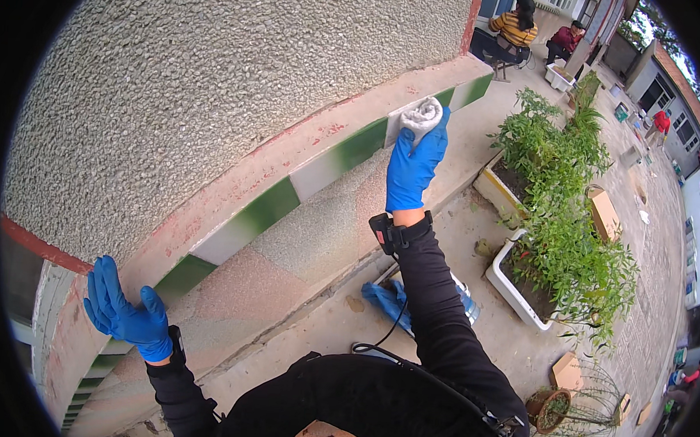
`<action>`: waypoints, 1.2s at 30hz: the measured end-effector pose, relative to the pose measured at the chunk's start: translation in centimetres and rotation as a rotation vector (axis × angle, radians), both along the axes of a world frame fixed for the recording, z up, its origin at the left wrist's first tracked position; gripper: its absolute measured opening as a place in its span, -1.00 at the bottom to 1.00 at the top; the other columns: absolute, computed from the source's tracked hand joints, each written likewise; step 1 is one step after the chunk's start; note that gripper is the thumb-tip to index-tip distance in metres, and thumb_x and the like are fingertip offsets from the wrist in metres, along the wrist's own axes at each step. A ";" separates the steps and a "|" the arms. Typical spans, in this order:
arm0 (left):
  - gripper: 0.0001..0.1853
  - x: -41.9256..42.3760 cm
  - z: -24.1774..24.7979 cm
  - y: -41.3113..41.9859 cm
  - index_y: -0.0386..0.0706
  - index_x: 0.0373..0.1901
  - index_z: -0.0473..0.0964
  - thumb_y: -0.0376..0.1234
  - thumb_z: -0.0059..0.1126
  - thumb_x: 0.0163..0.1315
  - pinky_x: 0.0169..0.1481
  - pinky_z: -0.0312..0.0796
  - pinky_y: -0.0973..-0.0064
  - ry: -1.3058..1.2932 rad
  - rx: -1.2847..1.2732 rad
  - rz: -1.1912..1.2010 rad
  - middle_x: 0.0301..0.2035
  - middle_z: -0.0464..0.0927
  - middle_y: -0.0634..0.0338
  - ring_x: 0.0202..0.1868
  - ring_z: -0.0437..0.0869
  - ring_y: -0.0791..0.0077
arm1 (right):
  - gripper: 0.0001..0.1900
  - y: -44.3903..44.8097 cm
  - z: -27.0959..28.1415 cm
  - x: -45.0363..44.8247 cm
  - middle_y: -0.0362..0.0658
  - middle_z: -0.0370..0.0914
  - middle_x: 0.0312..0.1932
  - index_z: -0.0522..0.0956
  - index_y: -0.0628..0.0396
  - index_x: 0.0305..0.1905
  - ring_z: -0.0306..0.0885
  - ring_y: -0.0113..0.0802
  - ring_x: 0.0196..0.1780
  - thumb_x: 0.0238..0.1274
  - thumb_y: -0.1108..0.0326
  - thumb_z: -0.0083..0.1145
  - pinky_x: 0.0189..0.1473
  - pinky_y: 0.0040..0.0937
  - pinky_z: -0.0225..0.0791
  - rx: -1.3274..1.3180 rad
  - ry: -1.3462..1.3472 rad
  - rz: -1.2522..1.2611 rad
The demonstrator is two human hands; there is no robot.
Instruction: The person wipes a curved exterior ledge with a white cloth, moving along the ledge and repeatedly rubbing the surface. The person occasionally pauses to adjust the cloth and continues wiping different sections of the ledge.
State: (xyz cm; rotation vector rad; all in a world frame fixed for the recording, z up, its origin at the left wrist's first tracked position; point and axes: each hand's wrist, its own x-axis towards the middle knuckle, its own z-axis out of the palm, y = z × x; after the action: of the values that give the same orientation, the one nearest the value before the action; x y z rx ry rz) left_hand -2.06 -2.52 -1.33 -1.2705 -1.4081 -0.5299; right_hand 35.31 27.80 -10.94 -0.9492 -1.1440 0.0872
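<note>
My right hand [414, 163], in a blue glove, grips a rolled white cloth [423, 115] against the tiled front edge of a ledge [268, 206]. Green and white tiles alternate along that edge, with a green tile [359, 143] just left of the cloth. Pale concrete with flaking red paint forms the ledge's top. At the lower left, my gloved left hand [129, 314] is raised with fingers spread and holds nothing. It is nearest to the ledge's corner by the wall; whether it touches there I cannot tell.
A pebble-dash wall [246, 56] rises above the ledge. On the ground stand a bucket [463, 299] with blue plastic, a white planter [517, 290], another planter [498, 187] and a clay pot [548, 409]. A seated person [515, 29] is beyond the ledge's far end.
</note>
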 end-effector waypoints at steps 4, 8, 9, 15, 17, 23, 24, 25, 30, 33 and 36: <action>-0.35 0.1 0.0 0.0 -0.19 0.31 0.48 0.11 -0.15 0.49 0.48 0.09 0.19 -0.015 -0.011 -0.007 0.23 0.58 0.14 0.33 0.50 0.15 | -0.43 5.6 -0.9 4.8 0.15 0.49 0.17 0.28 0.25 0.44 0.50 0.03 0.21 0.45 0.28 0.11 0.25 -0.12 0.34 -0.022 0.083 -0.106; -0.36 0.0 -0.1 0.0 -0.19 0.31 0.48 0.10 -0.15 0.49 0.50 0.06 0.19 -0.014 -0.015 -0.004 0.24 0.57 0.14 0.34 0.49 0.15 | -0.62 11.5 -0.8 10.7 0.12 0.61 0.05 0.49 0.11 0.27 0.61 0.01 0.09 0.47 0.24 0.04 0.12 -0.15 0.42 -0.040 0.143 -0.068; -0.35 0.0 -0.1 0.0 -0.19 0.31 0.48 0.10 -0.15 0.48 0.50 0.06 0.19 -0.012 -0.013 0.000 0.24 0.57 0.14 0.35 0.48 0.15 | -0.64 12.7 -0.6 12.1 0.06 0.64 0.02 0.50 0.12 0.25 0.63 -0.09 0.04 0.49 0.23 0.03 0.09 -0.20 0.44 -0.015 0.140 -0.044; -0.35 -0.1 -0.2 -0.2 -0.18 0.32 0.48 0.11 -0.14 0.47 0.50 0.06 0.19 -0.028 -0.034 0.018 0.25 0.57 0.14 0.35 0.48 0.15 | -0.59 17.4 1.0 17.9 -0.04 0.63 0.12 0.48 0.21 0.30 0.58 -0.26 0.11 0.52 0.21 0.03 0.19 -0.32 0.39 -0.075 0.126 0.071; -0.34 0.0 -0.2 -0.2 -0.17 0.33 0.48 0.12 -0.13 0.47 0.50 0.06 0.20 -0.032 -0.038 0.023 0.25 0.57 0.14 0.35 0.49 0.15 | -0.58 17.8 1.4 18.9 -0.05 0.63 0.15 0.48 0.21 0.30 0.58 -0.25 0.14 0.52 0.21 0.03 0.20 -0.32 0.38 -0.139 0.090 0.039; -0.36 0.1 -0.1 -0.1 -0.14 0.34 0.47 0.11 -0.13 0.47 0.49 0.07 0.20 -0.016 -0.027 0.016 0.25 0.57 0.16 0.33 0.50 0.17 | -0.57 14.8 0.6 16.2 -0.05 0.64 0.12 0.49 0.21 0.31 0.58 -0.32 0.12 0.48 0.25 0.15 0.18 -0.34 0.40 -0.147 0.217 0.174; -0.36 0.1 -0.1 -0.1 -0.14 0.34 0.47 0.11 -0.13 0.47 0.49 0.07 0.20 -0.012 -0.021 0.014 0.25 0.57 0.17 0.33 0.50 0.17 | -0.57 13.7 0.5 15.0 -0.05 0.63 0.11 0.48 0.20 0.32 0.58 -0.30 0.11 0.46 0.28 0.16 0.18 -0.33 0.40 -0.099 0.190 0.188; -0.37 0.1 -0.1 -0.1 -0.13 0.34 0.47 0.10 -0.14 0.48 0.49 0.08 0.20 -0.008 -0.015 0.009 0.25 0.57 0.17 0.33 0.50 0.18 | -0.56 12.5 0.5 13.7 -0.04 0.62 0.10 0.48 0.19 0.32 0.58 -0.29 0.10 0.44 0.30 0.18 0.17 -0.32 0.40 -0.068 0.169 0.187; -0.37 0.3 -0.1 0.0 -0.13 0.33 0.48 0.11 -0.14 0.49 0.49 0.07 0.21 -0.012 0.006 0.001 0.25 0.57 0.18 0.33 0.50 0.19 | -0.51 6.0 -0.3 7.3 -0.04 0.57 0.07 0.45 0.15 0.36 0.56 -0.25 0.10 0.38 0.39 0.22 0.16 -0.31 0.41 0.007 0.022 0.069; -0.37 0.2 0.0 -0.1 -0.13 0.33 0.48 0.11 -0.14 0.49 0.50 0.06 0.21 -0.008 0.007 0.002 0.25 0.57 0.18 0.34 0.50 0.19 | -0.55 5.8 0.5 8.1 -0.05 0.57 0.06 0.49 0.18 0.32 0.57 -0.29 0.09 0.37 0.43 0.20 0.14 -0.33 0.43 0.039 0.004 0.090; -0.37 0.2 -0.1 0.0 -0.14 0.33 0.48 0.11 -0.14 0.50 0.50 0.06 0.21 -0.009 0.010 -0.007 0.25 0.57 0.18 0.34 0.49 0.19 | -0.59 9.3 1.3 11.4 -0.04 0.58 0.06 0.57 0.17 0.23 0.58 -0.28 0.07 0.31 0.42 0.25 0.12 -0.34 0.45 -0.062 0.093 -0.007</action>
State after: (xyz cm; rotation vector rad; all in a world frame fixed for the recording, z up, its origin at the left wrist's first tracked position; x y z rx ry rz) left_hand -1.86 -2.56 -1.39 -1.2664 -1.4073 -0.5476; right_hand 46.70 37.11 -9.69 -0.9944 -1.0571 0.1606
